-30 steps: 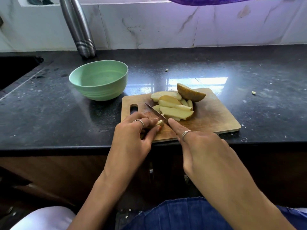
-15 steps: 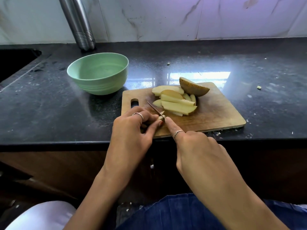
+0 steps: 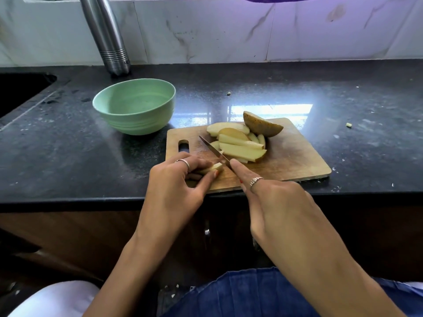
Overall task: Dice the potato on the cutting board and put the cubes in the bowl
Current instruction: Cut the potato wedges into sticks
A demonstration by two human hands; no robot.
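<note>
A wooden cutting board (image 3: pixel 295 156) lies at the counter's front edge. On it sits a pile of pale potato strips (image 3: pixel 240 145), with a skin-on potato wedge (image 3: pixel 262 127) behind them. My left hand (image 3: pixel 176 186) pinches a single potato strip (image 3: pixel 211 168) at the board's near left corner. My right hand (image 3: pixel 272 202) grips a small knife (image 3: pixel 214 150), index finger stretched along its back, the blade resting right beside that strip's end. The green bowl (image 3: pixel 135 106) stands left of the board; I see no potato pieces in it.
A steel bottle (image 3: pixel 107 35) leans by the tiled wall behind the bowl. A sink opening (image 3: pixel 20 90) lies at far left. Small crumbs (image 3: pixel 348 125) dot the black counter (image 3: pixel 68 156) right of the board.
The camera view shifted up and down slightly. Both hands stay at the board's near left corner, with the knife held at the pinched strip; the pile has not moved.
</note>
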